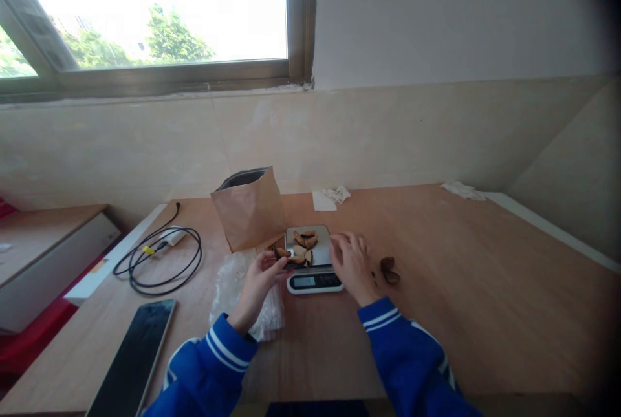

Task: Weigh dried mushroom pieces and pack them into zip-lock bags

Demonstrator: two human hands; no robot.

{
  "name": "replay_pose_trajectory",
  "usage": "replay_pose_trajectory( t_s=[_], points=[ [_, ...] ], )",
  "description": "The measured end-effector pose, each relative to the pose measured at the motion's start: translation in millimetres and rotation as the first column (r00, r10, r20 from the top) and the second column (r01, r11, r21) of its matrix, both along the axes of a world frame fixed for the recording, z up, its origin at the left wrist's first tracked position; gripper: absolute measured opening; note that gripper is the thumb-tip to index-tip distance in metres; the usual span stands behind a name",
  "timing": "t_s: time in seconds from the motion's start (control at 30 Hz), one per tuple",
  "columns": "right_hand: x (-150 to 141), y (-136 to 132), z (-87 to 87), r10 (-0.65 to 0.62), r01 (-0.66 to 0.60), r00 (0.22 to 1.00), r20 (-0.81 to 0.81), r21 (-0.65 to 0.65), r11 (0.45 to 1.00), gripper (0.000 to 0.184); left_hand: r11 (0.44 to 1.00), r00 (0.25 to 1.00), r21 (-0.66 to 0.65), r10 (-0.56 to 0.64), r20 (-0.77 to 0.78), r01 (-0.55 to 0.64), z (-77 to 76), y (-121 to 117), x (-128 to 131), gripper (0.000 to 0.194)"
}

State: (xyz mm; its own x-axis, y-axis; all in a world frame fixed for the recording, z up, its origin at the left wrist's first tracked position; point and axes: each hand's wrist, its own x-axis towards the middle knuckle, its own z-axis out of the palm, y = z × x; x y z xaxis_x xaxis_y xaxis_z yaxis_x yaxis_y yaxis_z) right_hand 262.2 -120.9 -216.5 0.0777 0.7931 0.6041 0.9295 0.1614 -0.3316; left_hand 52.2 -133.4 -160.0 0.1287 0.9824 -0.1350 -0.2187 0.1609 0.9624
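1. A phone (133, 359) lies on the table (436, 339), left of the clear plastic bags (228, 284).
2. The left hand (258, 282) pinches a dry brown piece (281, 253) by the left edge of the scale (315, 281).
3. The right hand (352, 265) bends at the right edge; its grip cannot be told.
4. More brown pieces (305, 239) sit on the scale's top.
5. A paper bag (250, 213) stands open behind, to the left.
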Motion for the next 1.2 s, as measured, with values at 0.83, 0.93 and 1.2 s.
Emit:
replay_pose_trajectory(
  t_s=[0.83, 0.93, 1.2],
  points=[
    [59.5, -6.0, -21.4, -0.282, 0.282, 0.957, -0.074, -0.009, 0.959, 0.031, 0.994, 0.997, 0.106, 0.006, -0.081, 0.002, -21.3, 6.5, 7.0, 0.040],
    [31.6, -21.0, -9.5, 0.002, 0.002, 0.997, -0.075, 0.052, 0.999, 0.035, 0.987, 0.996, 0.162, -0.006, -0.094, 0.021, -22.7, 4.9, 16.9, 0.039],
    [-24.4, -37.8, 16.6, 0.492, -0.481, 0.821, -0.290, 0.114, 0.869, 0.020, 0.987, 0.996, 0.146, -0.053, -0.078, 0.064, -22.0, -2.1, 37.5, 0.034]
  ],
)
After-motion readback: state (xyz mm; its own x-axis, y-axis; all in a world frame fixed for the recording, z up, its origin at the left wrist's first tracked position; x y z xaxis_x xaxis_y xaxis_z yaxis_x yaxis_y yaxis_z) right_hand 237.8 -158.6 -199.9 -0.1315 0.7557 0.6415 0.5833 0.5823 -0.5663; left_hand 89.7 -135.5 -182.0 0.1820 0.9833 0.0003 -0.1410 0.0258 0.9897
